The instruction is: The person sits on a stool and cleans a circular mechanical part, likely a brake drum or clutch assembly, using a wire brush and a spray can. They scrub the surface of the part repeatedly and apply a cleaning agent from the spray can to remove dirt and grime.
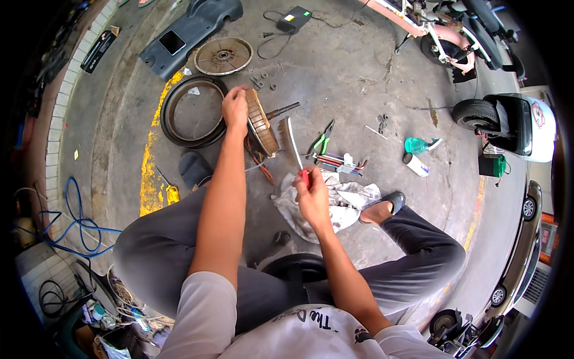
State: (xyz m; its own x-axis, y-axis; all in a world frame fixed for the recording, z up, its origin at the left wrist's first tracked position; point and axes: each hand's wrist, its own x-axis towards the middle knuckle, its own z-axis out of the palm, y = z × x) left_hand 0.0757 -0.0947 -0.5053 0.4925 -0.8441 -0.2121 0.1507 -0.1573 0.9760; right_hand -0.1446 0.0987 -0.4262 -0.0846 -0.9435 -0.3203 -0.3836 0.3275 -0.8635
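Observation:
My left hand (236, 109) grips the top edge of a round motor stator (260, 122), a ring of copper-brown windings with a dark axle sticking out to the right. It is held upright on its edge, with wires hanging below. In my right hand (314, 197) is a long narrow brush (292, 143); my fingers are closed round its red handle. The brush head stands just right of the stator, apart from the windings. A stained white rag (350, 197) lies under my right hand. Left of the stator rests a black tire on its rim (170, 119).
A round metal motor cover (223, 57) and a grey plastic panel (185, 39) lie ahead. Green-handled pliers (323, 139), screwdrivers (335, 163), a green spray bottle (420, 145) and a white can (415, 164) lie to the right. A blue hose (75, 224) coils at left.

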